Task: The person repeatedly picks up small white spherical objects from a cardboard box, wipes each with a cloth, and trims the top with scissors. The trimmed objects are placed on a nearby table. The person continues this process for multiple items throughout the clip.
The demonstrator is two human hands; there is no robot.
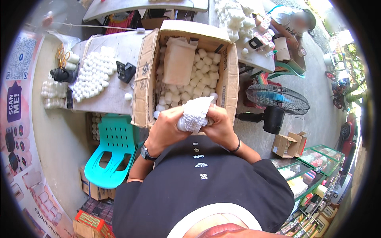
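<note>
The left hand (pixel 166 129) and the right hand (pixel 220 127) are both closing around a small white bundle (pixel 194 115), a white object wrapped in a textured foam or netted sleeve, and they are holding it up in front of the person's chest, just at the near edge of the open cardboard box (pixel 145 79). Fingers are curling over the sides of the bundle, with its loose top sticking up between the hands.

To my eye the wrapping is soft and giving, so it is probably crushing a little under the fingers, and the whole bundle looks light. The piece inside seems small and rounded; I would guess it is somewhat fragile, given the padding, and best gripped low around its body rather than by the floppy upper end of the sleeve.

Inside the box, many small white cylinders (pixel 204 75) are lying heaped, with a tan paper bag (pixel 178 59) resting on them toward its far left. Left of the box, on the tabletop (pixel 119 95), more white pieces (pixel 93 75) are standing in a dense cluster. Below that, near the box's left corner, a turquoise plastic chair (pixel 113 150) is sitting. Right of the box a floor fan (pixel 278 101) is standing, and beyond its far right corner another person (pixel 291 22) is sitting at a second tabletop.
</note>
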